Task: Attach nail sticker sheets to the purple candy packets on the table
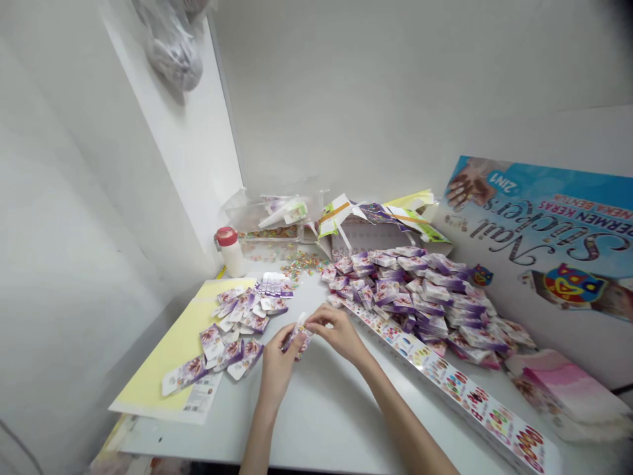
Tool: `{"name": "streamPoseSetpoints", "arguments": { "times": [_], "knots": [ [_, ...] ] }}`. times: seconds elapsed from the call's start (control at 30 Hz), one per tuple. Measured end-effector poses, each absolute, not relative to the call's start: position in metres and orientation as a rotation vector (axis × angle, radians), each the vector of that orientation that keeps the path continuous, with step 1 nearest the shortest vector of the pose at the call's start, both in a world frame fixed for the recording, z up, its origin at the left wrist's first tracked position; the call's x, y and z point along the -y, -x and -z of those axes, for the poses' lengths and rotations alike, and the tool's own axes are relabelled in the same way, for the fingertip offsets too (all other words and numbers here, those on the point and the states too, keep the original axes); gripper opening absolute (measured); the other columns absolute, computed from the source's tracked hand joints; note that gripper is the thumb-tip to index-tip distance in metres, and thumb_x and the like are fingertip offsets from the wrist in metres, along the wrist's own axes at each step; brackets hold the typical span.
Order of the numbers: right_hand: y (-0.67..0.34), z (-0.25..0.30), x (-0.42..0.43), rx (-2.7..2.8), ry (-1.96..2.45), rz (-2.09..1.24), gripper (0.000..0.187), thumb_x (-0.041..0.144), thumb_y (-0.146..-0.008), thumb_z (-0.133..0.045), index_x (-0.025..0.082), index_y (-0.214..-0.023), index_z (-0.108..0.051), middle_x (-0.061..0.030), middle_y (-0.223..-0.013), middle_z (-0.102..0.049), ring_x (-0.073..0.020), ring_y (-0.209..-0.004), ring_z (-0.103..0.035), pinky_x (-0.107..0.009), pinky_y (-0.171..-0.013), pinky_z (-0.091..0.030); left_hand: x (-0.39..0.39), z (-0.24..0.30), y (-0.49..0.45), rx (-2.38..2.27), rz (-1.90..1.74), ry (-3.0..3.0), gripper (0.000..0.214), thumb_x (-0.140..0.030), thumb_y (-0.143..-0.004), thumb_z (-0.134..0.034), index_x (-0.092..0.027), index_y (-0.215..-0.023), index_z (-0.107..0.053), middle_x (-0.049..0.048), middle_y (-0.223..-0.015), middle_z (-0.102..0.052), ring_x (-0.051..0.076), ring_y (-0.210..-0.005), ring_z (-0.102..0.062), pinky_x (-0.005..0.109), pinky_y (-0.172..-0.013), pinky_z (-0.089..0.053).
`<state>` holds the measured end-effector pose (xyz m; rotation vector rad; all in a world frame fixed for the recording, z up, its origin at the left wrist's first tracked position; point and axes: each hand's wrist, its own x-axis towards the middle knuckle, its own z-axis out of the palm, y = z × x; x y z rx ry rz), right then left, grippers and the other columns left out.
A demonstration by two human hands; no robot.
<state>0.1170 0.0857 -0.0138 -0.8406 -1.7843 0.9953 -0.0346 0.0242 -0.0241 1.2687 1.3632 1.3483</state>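
Head view: a small purple-and-white packet point(307, 341) is held over the tabletop point(336, 415), pinched by the left hand point(279, 349) and gripped at its upper end by the right hand point(332, 326). If squeezed too hard, its thin card could be creased. At two o'clock, the heaped packets point(395, 290) could be toppled by a nudge. At eleven, orange pieces are held in a clear plastic container point(247, 216); the red-lidded jar's point(231, 257) contents cannot be told.

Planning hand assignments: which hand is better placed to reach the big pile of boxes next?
Likely the right hand: nearer the pile and only at one end of the small box; the left hand, farther off, grips its body.
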Motion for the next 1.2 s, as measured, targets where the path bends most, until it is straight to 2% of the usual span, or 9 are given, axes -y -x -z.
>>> {"name": "streamPoseSetpoints", "arguments": {
  "times": [0.17,0.4,0.6,0.73,0.9,1.07,1.2],
  "knots": [
    [-0.121,0.005,-0.082,1.864,0.803,-1.019,0.019,0.036,-0.082,-0.063,0.02,-0.087,-0.071,-0.0038,-0.078,-0.066,-0.0159,-0.073,-0.06,-0.027,-0.068,-0.045,-0.024,0.023,0.033,-1.338,-1.385,-1.278,0.039,-0.046,-0.077,-0.06,-0.016,-0.102,-0.066,0.0056,-0.083,-0.066,0.016,-0.068,-0.058,0.023,-0.055,-0.048],
    [-0.119,0.001,-0.078,1.98,0.807,-0.89,0.019,0.035,-0.086,-0.058,0.021,-0.08,-0.07,-0.0038,-0.081,-0.066,-0.0173,-0.08,-0.058,-0.029,-0.076,-0.042,-0.022,0.024,0.035,-1.402,-1.371,-1.314,0.038,-0.046,-0.078,-0.06,-0.015,-0.1,-0.065,0.0051,-0.082,-0.064,0.016,-0.067,-0.056,0.024,-0.057,-0.046],
    [-0.126,0.0,-0.078,2.097,0.759,-1.022,0.027,0.039,-0.089,-0.052,0.022,-0.083,-0.072,-0.0039,-0.084,-0.057,-0.0163,-0.079,-0.055,-0.027,-0.074,-0.043,-0.022,0.027,0.039,-1.406,-1.286,-1.367,0.038,-0.043,-0.078,-0.059,-0.016,-0.104,-0.065,0.0065,-0.091,-0.067,0.016,-0.066,-0.058,0.025,-0.057,-0.048],
    [-0.12,0.008,-0.079,2.034,0.791,-1.066,0.018,0.033,-0.085,-0.059,0.021,-0.081,-0.072,-0.0031,-0.082,-0.057,-0.0161,-0.077,-0.056,-0.026,-0.072,-0.043,-0.023,0.026,0.044,-1.425,-1.223,-1.442,0.036,-0.041,-0.077,-0.06,-0.018,-0.105,-0.065,0.0061,-0.095,-0.067,0.017,-0.071,-0.061,0.028,-0.064,-0.051],
    [-0.114,0.014,-0.08,1.842,0.854,-1.148,0.005,0.019,-0.077,-0.065,0.018,-0.08,-0.069,-0.0021,-0.076,-0.065,-0.0163,-0.071,-0.06,-0.026,-0.067,-0.044,-0.024,0.027,0.046,-1.448,-1.238,-1.526,0.034,-0.039,-0.079,-0.057,-0.018,-0.105,-0.066,0.0064,-0.096,-0.068,0.019,-0.076,-0.062,0.029,-0.067,-0.051],
    [-0.117,0.011,-0.077,2.11,0.818,-0.96,0.017,0.012,-0.08,-0.057,0.021,-0.078,-0.072,-0.0028,-0.081,-0.064,-0.0174,-0.082,-0.058,-0.029,-0.079,-0.041,-0.025,0.031,0.046,-1.477,-1.212,-1.591,0.03,-0.032,-0.079,-0.058,-0.019,-0.104,-0.067,0.0076,-0.098,-0.069,0.022,-0.083,-0.063,0.031,-0.074,-0.05],
    [-0.116,0.017,-0.078,2.185,0.809,-1.032,0.02,0.015,-0.082,-0.054,0.02,-0.075,-0.072,-0.0041,-0.085,-0.059,-0.0164,-0.08,-0.057,-0.028,-0.077,-0.044,-0.025,0.032,0.046,-1.487,-1.185,-1.663,0.026,-0.027,-0.076,-0.06,-0.022,-0.101,-0.068,0.0058,-0.094,-0.069,0.023,-0.088,-0.062,0.034,-0.08,-0.048]
  ]
}}
